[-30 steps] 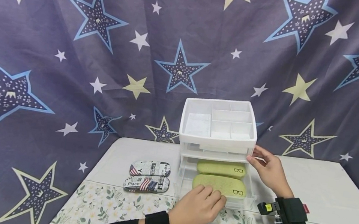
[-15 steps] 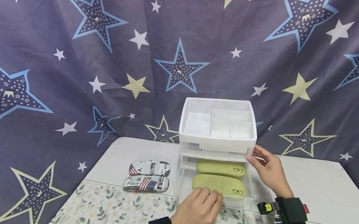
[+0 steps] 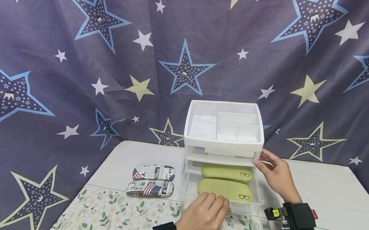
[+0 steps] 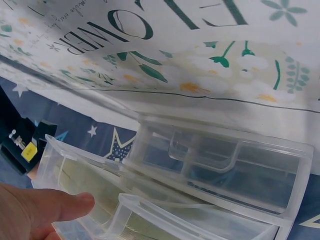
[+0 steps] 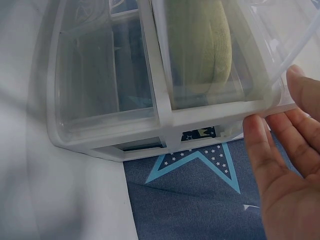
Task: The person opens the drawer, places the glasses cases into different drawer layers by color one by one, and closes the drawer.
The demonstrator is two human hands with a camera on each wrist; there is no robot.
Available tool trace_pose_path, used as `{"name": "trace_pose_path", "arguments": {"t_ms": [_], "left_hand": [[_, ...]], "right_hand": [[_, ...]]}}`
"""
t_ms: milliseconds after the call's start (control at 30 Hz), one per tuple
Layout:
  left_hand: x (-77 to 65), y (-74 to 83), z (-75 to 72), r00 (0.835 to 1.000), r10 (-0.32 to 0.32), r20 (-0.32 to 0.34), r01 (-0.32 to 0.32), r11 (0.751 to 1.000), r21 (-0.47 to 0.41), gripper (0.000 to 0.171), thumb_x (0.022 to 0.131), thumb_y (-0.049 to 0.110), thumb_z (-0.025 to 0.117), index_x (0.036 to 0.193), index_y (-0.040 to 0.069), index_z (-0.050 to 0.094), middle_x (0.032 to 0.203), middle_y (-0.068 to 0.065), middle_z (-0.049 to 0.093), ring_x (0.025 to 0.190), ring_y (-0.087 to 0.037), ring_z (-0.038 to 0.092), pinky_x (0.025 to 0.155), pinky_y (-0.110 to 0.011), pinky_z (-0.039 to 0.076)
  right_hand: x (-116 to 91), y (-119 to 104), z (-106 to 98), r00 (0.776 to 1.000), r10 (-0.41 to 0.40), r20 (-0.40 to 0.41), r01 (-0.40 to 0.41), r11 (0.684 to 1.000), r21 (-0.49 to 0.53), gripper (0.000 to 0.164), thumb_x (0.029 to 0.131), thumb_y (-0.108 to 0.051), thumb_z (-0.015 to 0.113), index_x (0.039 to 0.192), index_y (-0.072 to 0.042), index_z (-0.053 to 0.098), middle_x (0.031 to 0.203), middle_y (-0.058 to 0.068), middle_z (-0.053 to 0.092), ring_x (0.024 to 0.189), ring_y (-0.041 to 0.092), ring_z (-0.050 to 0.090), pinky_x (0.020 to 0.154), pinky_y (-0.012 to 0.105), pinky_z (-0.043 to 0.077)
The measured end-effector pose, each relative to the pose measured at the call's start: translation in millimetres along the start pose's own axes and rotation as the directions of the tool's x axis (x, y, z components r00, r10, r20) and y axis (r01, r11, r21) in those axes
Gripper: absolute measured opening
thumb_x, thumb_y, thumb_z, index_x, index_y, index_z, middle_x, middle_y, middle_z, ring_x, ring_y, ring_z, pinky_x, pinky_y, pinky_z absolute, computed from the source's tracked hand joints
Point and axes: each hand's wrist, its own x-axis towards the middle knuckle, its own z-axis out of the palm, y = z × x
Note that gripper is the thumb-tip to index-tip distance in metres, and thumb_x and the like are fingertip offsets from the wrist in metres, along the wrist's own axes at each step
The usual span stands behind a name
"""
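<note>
a person's left hand point(image 3: 203, 219) is at the front of a clear drawer point(image 3: 246, 209), which sticks out from a white storage unit point(image 3: 195, 142). its fingers are bent and their tips are hidden in the head view, so whether they grip the drawer cannot be told; the left wrist view shows the thumb stretched out beside the drawer front. just beyond these fingers, inside the drawer, lies a green case point(image 3: 221, 189), with a second green case point(image 3: 221, 172) behind it, each printed with a small pair of glasses.

the right hand point(image 3: 276, 176) is at the unit's right side, its fingers loosely spread, fingertips touching the frame. to the left of its fingers, on top of the unit, is a compartmented tray point(image 3: 203, 128).

left of the left hand's fingers, two newspaper-print cases point(image 3: 151, 188) lie on the table point(image 3: 329, 200). beyond both hands hangs a star-patterned cloth point(image 3: 210, 25).
</note>
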Motion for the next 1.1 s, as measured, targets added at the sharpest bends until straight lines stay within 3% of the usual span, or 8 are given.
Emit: {"name": "trace_pose_path", "arguments": {"t_ms": [667,900,1100], "left_hand": [[-1.1,-3.7,5.9,0.999,0.017,-0.031,-0.017,1.0,0.001,0.038,0.105,0.001,0.04,0.098,0.009,0.077,0.091,-0.002,0.07,0.077,-0.014,0.062,0.073,-0.024,0.055],[-13.6,2.0,22.8,0.999,0.022,0.027,-0.023,1.0,0.011,0.032,0.103,0.002,0.044,0.105,0.007,0.076,0.097,-0.003,0.071,0.082,-0.016,0.064,0.078,-0.028,0.056],[-13.2,0.1,23.7,0.999,0.013,0.05,-0.014,1.0,0.015,0.029,0.102,0.003,0.047,0.108,0.006,0.075,0.099,-0.004,0.071,0.084,-0.017,0.064,0.08,-0.029,0.056]], "right_hand": [[0,4,0,1.0,-0.001,0.0,0.001,1.0,-0.009,0.053,0.101,-0.017,0.069,0.147,0.002,0.052,0.124,0.022,0.068,0.107,-0.008,0.057,0.092,0.008,0.047],[0,3,0,1.0,0.01,-0.001,-0.01,1.0,-0.001,0.053,0.1,-0.017,0.069,0.147,0.003,0.052,0.124,0.022,0.068,0.106,-0.008,0.057,0.091,0.008,0.047],[0,3,0,1.0,0.011,-0.003,-0.011,1.0,0.007,0.052,0.101,-0.017,0.069,0.146,0.004,0.052,0.124,0.023,0.067,0.106,-0.01,0.056,0.091,0.008,0.047]]}}
